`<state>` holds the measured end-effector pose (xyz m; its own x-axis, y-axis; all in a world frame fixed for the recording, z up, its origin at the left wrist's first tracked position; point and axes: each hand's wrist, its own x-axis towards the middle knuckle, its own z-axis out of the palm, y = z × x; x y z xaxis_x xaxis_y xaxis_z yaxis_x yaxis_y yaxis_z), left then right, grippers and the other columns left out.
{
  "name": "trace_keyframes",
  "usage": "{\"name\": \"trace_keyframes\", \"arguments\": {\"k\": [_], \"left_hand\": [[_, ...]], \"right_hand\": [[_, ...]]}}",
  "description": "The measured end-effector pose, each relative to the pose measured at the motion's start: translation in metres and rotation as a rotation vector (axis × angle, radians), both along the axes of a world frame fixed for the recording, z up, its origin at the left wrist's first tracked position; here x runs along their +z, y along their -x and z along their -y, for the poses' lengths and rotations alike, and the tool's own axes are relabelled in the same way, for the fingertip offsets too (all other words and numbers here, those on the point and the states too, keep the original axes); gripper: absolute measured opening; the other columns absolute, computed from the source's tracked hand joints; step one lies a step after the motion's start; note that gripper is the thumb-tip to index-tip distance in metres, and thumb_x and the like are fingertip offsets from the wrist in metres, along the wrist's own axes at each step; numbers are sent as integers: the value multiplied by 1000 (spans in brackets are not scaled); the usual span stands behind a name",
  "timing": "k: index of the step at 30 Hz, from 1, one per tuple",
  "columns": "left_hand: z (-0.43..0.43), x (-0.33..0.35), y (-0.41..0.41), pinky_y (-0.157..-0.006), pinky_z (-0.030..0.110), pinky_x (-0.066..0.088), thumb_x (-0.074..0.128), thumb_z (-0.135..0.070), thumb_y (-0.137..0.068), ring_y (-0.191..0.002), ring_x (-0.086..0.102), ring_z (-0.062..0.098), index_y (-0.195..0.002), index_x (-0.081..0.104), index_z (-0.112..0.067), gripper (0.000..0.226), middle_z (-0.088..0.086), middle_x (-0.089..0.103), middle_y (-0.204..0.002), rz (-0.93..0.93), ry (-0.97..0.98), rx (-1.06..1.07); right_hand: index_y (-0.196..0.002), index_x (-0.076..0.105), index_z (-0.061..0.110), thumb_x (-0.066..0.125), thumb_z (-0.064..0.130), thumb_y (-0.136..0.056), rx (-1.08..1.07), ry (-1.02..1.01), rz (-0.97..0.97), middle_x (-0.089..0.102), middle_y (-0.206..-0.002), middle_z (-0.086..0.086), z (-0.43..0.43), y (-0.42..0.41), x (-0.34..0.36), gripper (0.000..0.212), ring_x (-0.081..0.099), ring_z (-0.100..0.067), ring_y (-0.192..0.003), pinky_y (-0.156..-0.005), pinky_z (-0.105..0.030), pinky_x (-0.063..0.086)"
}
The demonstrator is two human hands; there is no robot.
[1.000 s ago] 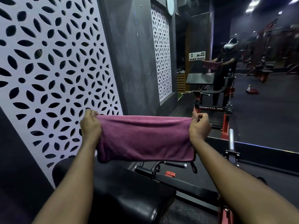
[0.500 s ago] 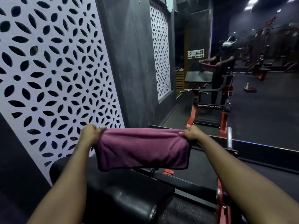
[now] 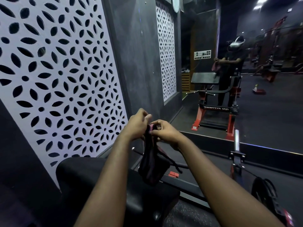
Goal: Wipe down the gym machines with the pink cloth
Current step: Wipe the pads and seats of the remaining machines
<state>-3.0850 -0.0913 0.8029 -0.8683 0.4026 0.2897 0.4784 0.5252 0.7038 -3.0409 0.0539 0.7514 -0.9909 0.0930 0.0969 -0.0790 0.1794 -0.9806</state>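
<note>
Over the black pad, we are pinching the pink cloth by its top with fingers of left hand and right hand, its length hanging straight down.

Dark speckled floor carries the machine: black pad near left, black base rail with a red tab, chrome peg upright far right.

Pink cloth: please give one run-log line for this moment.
pink cloth: bunched, hanging | left hand: holds top | right hand: pinches top
</note>
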Motion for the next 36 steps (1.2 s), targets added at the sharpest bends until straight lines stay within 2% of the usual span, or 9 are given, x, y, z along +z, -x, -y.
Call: {"name": "trace_keyframes", "arguments": {"k": [5, 10, 14, 18, 20, 25, 27, 31, 36], "left_hand": [[12, 0, -6, -56, 38, 59, 40, -6, -106, -62, 68, 27, -117, 46, -13, 15, 22, 65, -85, 97, -187, -148], [33, -14, 2, -79, 28, 52, 54, 2, -87, -103, 59, 14, -126, 48, -23, 46, -1, 59, -123, 157, 19, -257], [51, -40, 11, -100, 39, 53, 66, -15, -87, -115, 64, 23, -130, 57, -15, 44, 6, 67, -124, 409, 328, -349], [47, -42, 11, -74, 29, 56, 60, -9, -99, -88, 63, 17, -108, 63, -9, 9, 6, 67, -98, 238, 174, -293], [38, -28, 8, -78, 36, 55, 61, -13, -98, -85, 61, 15, -94, 65, -22, 10, -3, 66, -90, 83, 219, -304], [-3, 15, -20, -71, 23, 48, 62, -21, -91, -73, 58, 2, -85, 67, -33, 15, -14, 65, -78, -76, 367, -491], [-14, 26, -28, -66, 21, 46, 59, -24, -84, -68, 55, 1, -83, 69, -30, 11, -14, 64, -72, -90, 406, -559], [-15, 19, -24, -73, 39, 53, 62, -33, -78, -73, 59, 13, -90, 66, -26, 15, -3, 68, -81, -142, 227, -413], [2, -19, -22, -71, 32, 56, 81, -51, -77, -83, 67, 15, -109, 55, -32, 46, 0, 70, -93, -12, -41, -320]], "right_hand": [[-120, 63, 20, 82, 22, -72, 53, -29, -50, 75, -108, -6, -11, -12, -5, 51, 72, -17, -98, -75, -29, 54], [-104, 69, 17, 55, 7, -78, -38, -75, -166, 77, -96, -5, -14, -24, 1, 31, 72, -20, -93, -82, -35, 57], [-103, 66, 6, 46, -13, -90, -80, 10, -222, 71, -87, -4, -36, -38, 14, 30, 64, -7, -77, -68, -19, 49], [-79, 65, 7, 39, -15, -80, -263, 111, 16, 59, -62, -7, -67, -50, 8, 33, 53, -17, -51, -44, -18, 40], [-78, 63, 5, 36, -7, -78, -193, 117, 235, 51, -58, -7, -82, -62, 0, 29, 46, -14, -40, -39, -17, 36], [-111, 69, 18, 66, 64, -81, 139, -146, 342, 74, -97, 0, -82, -75, -20, 55, 68, -20, -85, -78, -36, 56], [-126, 65, 22, 73, 51, -89, 206, -57, 109, 73, -122, -2, -53, -75, -31, 47, 68, -19, -113, -101, -38, 53], [-139, 59, 16, 62, 47, -97, 132, 295, -169, 68, -132, -8, -17, -76, -36, 52, 63, -23, -125, -112, -44, 45], [-117, 69, 11, 69, 23, -87, 31, -8, -79, 75, -111, -8, -21, -60, -36, 33, 69, -21, -102, -101, -48, 53]]}}
